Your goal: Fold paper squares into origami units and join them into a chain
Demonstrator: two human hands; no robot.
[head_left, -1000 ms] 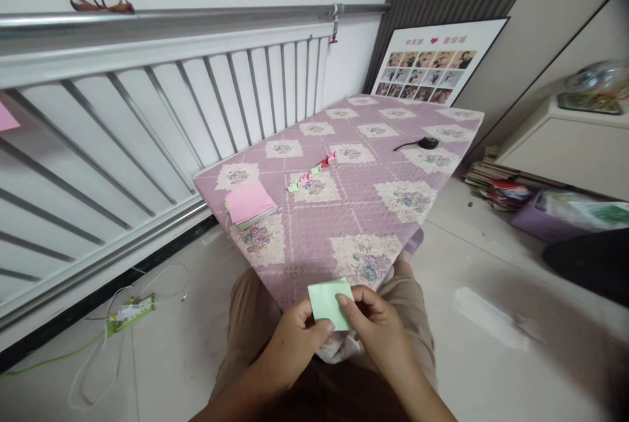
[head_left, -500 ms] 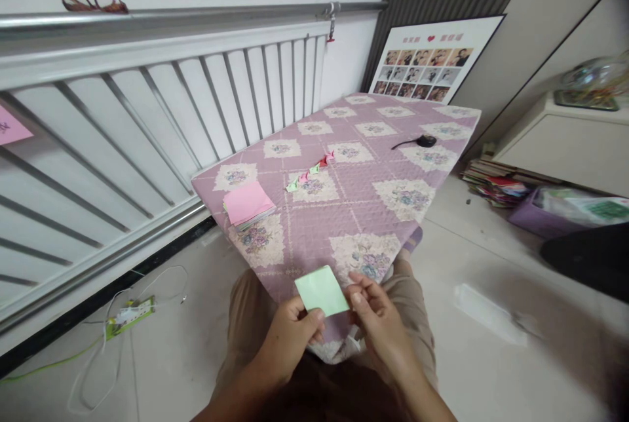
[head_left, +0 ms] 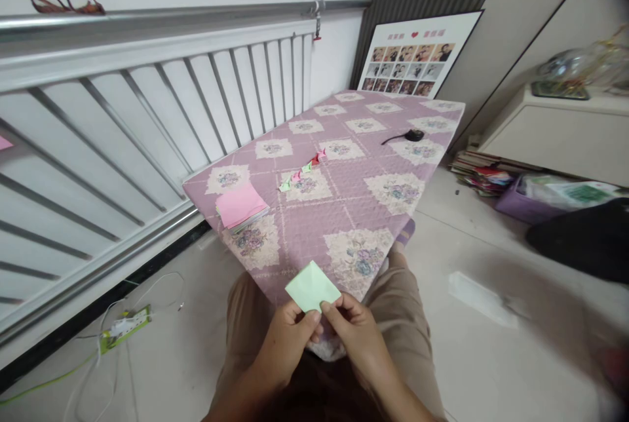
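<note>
A folded square of pale green paper (head_left: 313, 286) is held above the near corner of the cloth-covered table, one of its corners pointing away from me. My left hand (head_left: 293, 333) pinches its lower left edge between thumb and fingers. On the lower right edge, my right hand (head_left: 350, 324) grips the same paper, its thumb near the bottom corner. Farther off, a row of small folded paper pieces (head_left: 296, 176) in green, pink and red lies on the cloth. A stack of paper squares (head_left: 240, 204), pink on top, rests by the table's left edge.
The purple floral tablecloth (head_left: 344, 202) covers the table. A black object with a strap or cord (head_left: 413, 135) lies toward its far right. A white radiator (head_left: 162, 114) runs along the left. On the floor, a power strip (head_left: 125, 329) trails cables.
The green paper has turned so a corner points away from me. My right hand has moved left and now holds its lower right edge. The whole view has shifted slightly.
</note>
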